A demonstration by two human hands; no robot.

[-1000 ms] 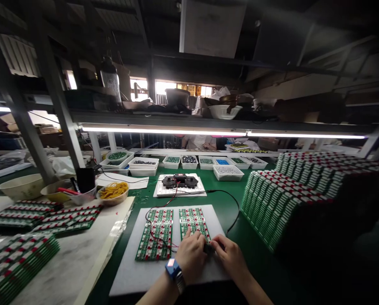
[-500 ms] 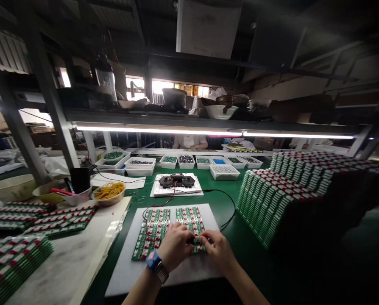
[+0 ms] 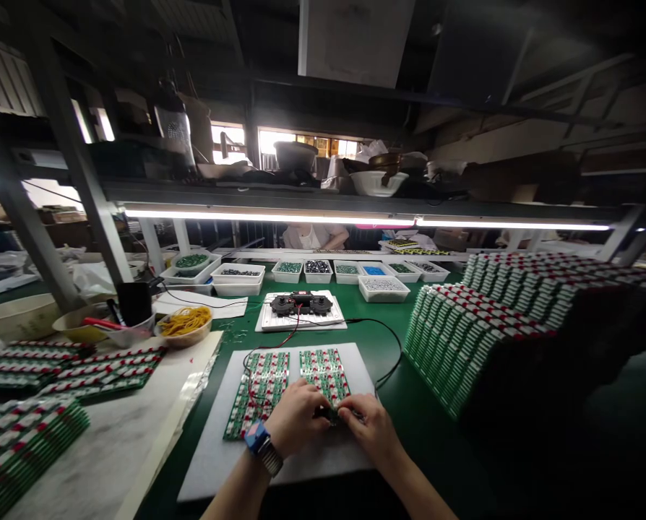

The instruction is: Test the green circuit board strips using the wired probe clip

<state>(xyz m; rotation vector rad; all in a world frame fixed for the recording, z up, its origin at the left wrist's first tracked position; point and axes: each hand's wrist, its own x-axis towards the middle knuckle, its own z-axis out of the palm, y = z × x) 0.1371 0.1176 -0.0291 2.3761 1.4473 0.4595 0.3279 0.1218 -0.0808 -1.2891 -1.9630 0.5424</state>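
Two green circuit board panels lie side by side on a pale foam mat [image 3: 209,469]: the left panel [image 3: 263,383] and the right panel [image 3: 323,368], both with rows of white and red parts. My left hand [image 3: 295,419], with a blue wristband, is over the right panel's near end, fingers curled inward. Facing it, my right hand [image 3: 374,426] has thumb and index finger pinched at the panel's near right corner. The fingertips of both almost meet. What they hold is too small and too hidden to make out.
Beyond the mat, a black device with wires [image 3: 301,303] rests on a white block. White trays of small parts [image 3: 317,271] line the back. Tall stacks of boards [image 3: 453,347] rise at right; more board stacks [image 3: 24,440] and a bowl of rubber bands [image 3: 185,325] are at left.
My hands stay at the right panel's near end, with the right hand's fingertips shifted slightly left and down. The view has tilted a little. The person across the bench has moved slightly.
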